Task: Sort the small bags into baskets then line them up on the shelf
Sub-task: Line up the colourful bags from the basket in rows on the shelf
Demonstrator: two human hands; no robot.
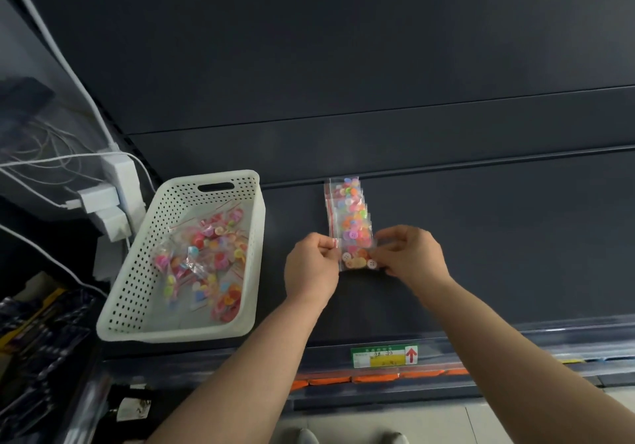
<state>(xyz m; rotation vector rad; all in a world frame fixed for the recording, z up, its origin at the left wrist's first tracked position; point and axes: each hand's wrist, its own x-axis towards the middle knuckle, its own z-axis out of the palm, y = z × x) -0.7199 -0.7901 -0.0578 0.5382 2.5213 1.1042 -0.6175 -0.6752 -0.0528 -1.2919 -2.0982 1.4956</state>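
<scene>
A row of small clear bags of coloured buttons (348,208) lies on the dark shelf (481,237), running from the back wall toward me. The nearest bag (357,258) is at the front of that row. My left hand (311,268) pinches its left edge and my right hand (410,254) pinches its right edge. Left of them a white perforated basket (137,271) stands on the shelf with several more button bags (206,258) heaped loosely inside.
White chargers and cables (110,199) hang at the shelf's left end, just behind the basket. A green and yellow price label (385,356) is fixed to the shelf's front edge. Dark packaged goods (37,333) fill the lower left.
</scene>
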